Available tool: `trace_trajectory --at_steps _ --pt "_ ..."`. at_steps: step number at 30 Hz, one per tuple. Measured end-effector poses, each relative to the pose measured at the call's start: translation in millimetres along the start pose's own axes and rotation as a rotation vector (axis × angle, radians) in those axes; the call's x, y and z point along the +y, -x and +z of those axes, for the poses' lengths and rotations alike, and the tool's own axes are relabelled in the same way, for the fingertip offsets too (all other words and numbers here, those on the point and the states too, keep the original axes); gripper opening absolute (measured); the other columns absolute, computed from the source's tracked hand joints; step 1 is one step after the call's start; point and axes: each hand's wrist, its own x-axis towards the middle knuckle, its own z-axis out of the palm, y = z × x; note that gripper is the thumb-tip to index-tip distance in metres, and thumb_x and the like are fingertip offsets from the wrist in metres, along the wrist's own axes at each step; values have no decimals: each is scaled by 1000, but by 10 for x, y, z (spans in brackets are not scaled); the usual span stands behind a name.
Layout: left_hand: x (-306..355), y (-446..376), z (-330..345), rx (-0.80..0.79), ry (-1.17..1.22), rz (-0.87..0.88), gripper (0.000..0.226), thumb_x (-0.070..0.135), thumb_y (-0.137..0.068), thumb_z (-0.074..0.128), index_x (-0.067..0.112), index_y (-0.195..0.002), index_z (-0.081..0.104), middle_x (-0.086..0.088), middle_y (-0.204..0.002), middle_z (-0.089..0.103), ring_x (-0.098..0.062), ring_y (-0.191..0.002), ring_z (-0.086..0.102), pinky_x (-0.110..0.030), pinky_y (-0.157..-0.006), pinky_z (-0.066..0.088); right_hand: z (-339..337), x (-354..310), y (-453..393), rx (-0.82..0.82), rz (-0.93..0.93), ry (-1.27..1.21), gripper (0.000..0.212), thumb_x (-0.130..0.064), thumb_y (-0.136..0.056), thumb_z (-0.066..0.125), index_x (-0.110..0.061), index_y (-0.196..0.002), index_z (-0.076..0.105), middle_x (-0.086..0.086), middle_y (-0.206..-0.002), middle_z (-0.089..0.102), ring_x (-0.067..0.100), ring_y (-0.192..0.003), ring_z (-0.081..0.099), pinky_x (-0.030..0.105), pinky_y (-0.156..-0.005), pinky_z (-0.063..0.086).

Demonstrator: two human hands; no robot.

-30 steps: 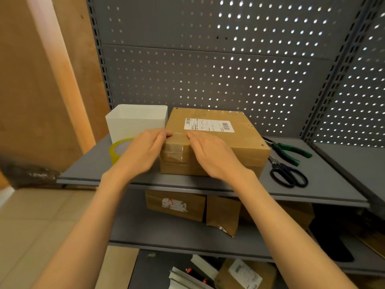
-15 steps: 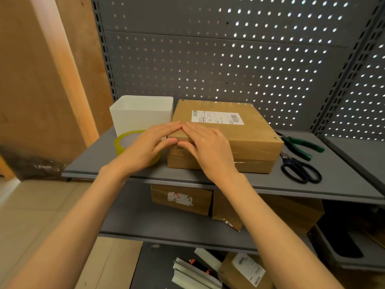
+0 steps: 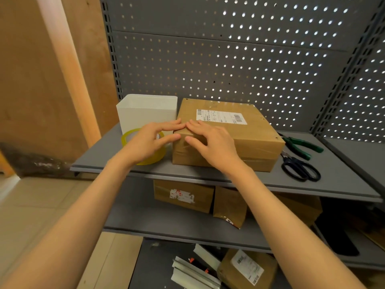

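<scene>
A brown cardboard box [image 3: 248, 132] with a white shipping label sits on the grey shelf [image 3: 208, 176]. Clear tape runs over its near left corner. My left hand [image 3: 150, 140] lies with straight fingers on the box's top left edge, thumb against its left side. My right hand [image 3: 210, 142] presses flat fingers on the same taped corner, thumb on the front face. The fingertips of both hands meet at the edge. A roll of yellowish clear tape [image 3: 143, 161] lies flat just left of the box, partly hidden by my left hand.
A white open bin [image 3: 145, 113] stands behind the tape roll. Green-handled pliers [image 3: 302, 144] and black scissors [image 3: 300, 167] lie right of the box. A perforated grey panel backs the shelf. Lower shelves hold more cardboard parcels [image 3: 183, 195]. A wooden wall rises at the left.
Both hands have slid a little along the taped corner and their fingertips have come together on the top edge. The view has dropped slightly; the box has not moved.
</scene>
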Motion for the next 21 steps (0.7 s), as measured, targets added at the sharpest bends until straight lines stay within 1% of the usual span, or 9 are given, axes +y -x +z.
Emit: trace_trajectory --at_steps 3,4,8,10,12,15,17,19,21 --pt "12 93 144 220 11 40 33 20 -86 62 20 -119 62 9 -124 57 2 -119 47 -4 -98 32 92 -6 39 116 -1 22 42 -41 -95 46 -29 -135 47 -13 -142 44 5 -136 32 24 -104 19" --pt "9 114 188 276 -5 66 32 17 -85 63 17 -118 63 8 -120 59 3 -116 49 -3 -98 33 107 0 38 129 -10 26 41 -40 -95 46 -29 -134 48 -13 -141 46 6 -135 33 24 -103 19" --pt "-29 124 262 383 -97 172 33 13 -84 65 10 -116 64 5 -116 61 -2 -112 54 -15 -100 41 144 23 23 177 -37 33 38 -38 -95 48 -28 -130 53 -11 -136 52 8 -132 40 25 -100 24" --pt "-28 132 282 399 -113 189 33 13 -84 64 9 -117 64 5 -116 61 -4 -112 55 -18 -100 42 165 26 30 208 -51 38 37 -37 -94 49 -27 -129 55 -9 -133 55 9 -130 43 25 -98 26" --pt "-11 146 301 407 -88 178 33 12 -85 64 9 -118 63 5 -117 61 -3 -113 55 -18 -100 42 187 26 43 237 -69 42 36 -35 -93 52 -24 -127 57 -7 -130 58 12 -127 47 27 -96 29" --pt "32 176 315 380 -15 109 35 10 -87 62 11 -121 61 7 -122 57 3 -116 48 -7 -100 35 215 36 64 271 -124 116 36 -31 -91 56 -19 -124 61 -2 -124 63 16 -121 54 32 -95 36" --pt "47 192 295 331 -28 74 38 12 -87 61 16 -125 58 11 -125 54 6 -118 45 -2 -99 31 204 57 68 236 -162 192 39 -30 -90 56 -18 -127 58 1 -127 61 19 -121 55 35 -97 38" --pt "55 199 257 279 -87 52 42 15 -87 62 21 -128 55 12 -127 52 -1 -122 46 -7 -101 31 148 70 72 135 -178 245 44 -30 -92 53 -18 -135 49 1 -138 52 20 -129 47 35 -104 33" --pt "66 198 208 239 -180 32 46 16 -87 63 23 -131 52 9 -132 52 -11 -125 48 -20 -104 34 84 78 82 30 -177 299 50 -32 -96 48 -20 -143 36 0 -148 38 19 -138 33 33 -110 24"
